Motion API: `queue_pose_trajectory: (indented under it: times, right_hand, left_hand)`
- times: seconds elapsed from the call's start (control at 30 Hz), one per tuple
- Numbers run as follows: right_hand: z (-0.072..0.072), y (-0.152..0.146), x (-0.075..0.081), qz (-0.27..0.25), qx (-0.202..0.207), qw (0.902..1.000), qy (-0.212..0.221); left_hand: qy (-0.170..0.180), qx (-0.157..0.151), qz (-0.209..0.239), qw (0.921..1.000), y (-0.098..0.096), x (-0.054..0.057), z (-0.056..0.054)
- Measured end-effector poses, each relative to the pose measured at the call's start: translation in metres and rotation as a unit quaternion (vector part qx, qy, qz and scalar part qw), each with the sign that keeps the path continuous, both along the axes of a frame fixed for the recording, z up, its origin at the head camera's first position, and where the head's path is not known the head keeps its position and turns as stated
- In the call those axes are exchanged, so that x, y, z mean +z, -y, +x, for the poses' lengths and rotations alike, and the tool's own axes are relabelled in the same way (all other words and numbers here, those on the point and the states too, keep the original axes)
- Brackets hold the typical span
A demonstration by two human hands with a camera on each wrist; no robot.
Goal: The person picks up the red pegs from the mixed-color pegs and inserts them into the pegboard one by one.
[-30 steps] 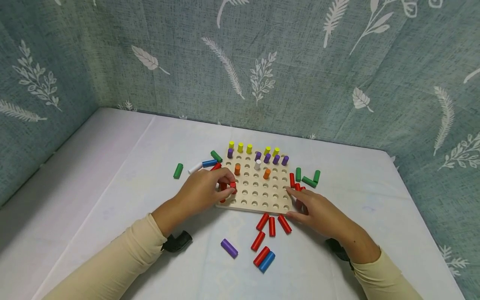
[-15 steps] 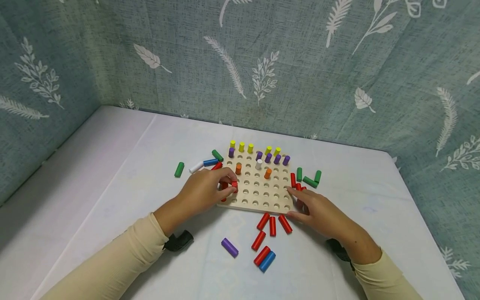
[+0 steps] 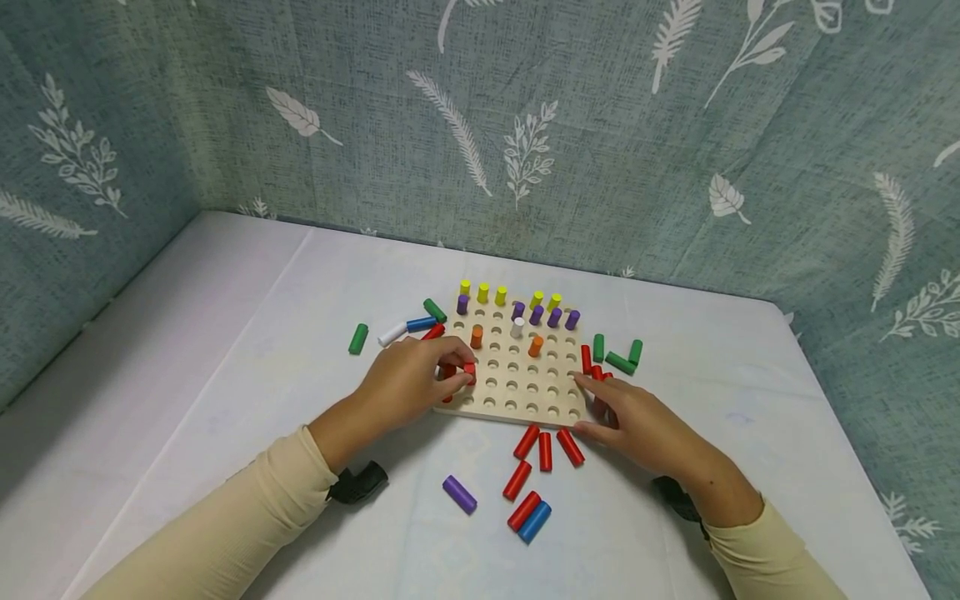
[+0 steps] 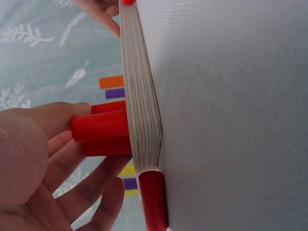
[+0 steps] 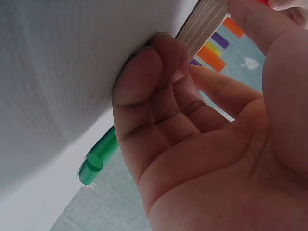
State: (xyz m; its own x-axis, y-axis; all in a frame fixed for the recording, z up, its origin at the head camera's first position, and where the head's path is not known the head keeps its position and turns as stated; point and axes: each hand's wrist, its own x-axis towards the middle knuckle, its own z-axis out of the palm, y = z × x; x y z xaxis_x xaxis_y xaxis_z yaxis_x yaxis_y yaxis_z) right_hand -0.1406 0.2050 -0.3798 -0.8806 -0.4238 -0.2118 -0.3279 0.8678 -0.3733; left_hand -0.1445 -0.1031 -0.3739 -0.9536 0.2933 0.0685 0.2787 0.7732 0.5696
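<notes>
My left hand (image 3: 408,375) pinches a red peg (image 3: 469,375) between thumb and forefinger; it stands upright in the wooden pegboard (image 3: 521,408) near its front left corner. Another red peg (image 3: 447,392) stands just left of it. In the left wrist view, red pegs (image 4: 103,126) stand close together at my thumb. My right hand (image 3: 637,421) rests at the board's right edge, forefinger on the side and thumb by the front corner. Yellow pegs (image 3: 501,296), purple pegs (image 3: 536,315), orange pegs (image 3: 477,337) and a white peg (image 3: 517,327) stand in other holes.
Loose red pegs (image 3: 545,452), a blue peg (image 3: 535,522) and a purple peg (image 3: 459,494) lie before the board. Green pegs (image 3: 620,362) lie at its right. To its left lie a white peg (image 3: 392,335), a blue peg (image 3: 422,324) and a green peg (image 3: 358,339).
The head view has shifted slightly since the oldest frame. Both hands and the pegs otherwise keep their places, with the left hand's pinch on the red peg unchanged.
</notes>
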Motion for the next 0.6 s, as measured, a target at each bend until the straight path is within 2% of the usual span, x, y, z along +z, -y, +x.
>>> queue_pose_trajectory:
  times: [0.6]
  right_hand:
    - [-0.0012,-0.0019,-0.0009,-0.004,0.003,1.0000,-0.001]
  left_hand:
    - [0.008,0.008,-0.002,0.9999,-0.0017,0.0009,0.0004]
